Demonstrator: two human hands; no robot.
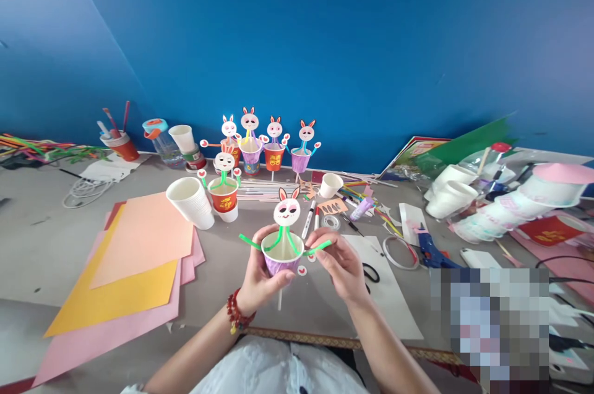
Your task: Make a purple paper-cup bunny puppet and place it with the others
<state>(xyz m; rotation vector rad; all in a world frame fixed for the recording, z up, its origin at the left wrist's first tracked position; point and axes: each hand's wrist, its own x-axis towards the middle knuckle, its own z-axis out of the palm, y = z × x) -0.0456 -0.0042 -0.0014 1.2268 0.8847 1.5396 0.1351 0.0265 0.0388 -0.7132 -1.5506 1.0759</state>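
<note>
You hold the purple cup point(277, 265) in your left hand point(262, 276), thumb and fingers curled around it, while your right hand point(341, 261) seems to pinch the green arm point(320, 247) at the cup's right rim. The cup sits between your hands, its stick point(279, 300) hanging below. The rabbit head point(286, 212) is on, with its face drawn, and 2 green arms stick out sideways. What looks left is the hands: 2 heart discs point(302, 270) lie between your hands, near your right fingertips, while the 5 rabbit cups point(301, 159) beyond your hands carry theirs, so you seem near the end.
</note>
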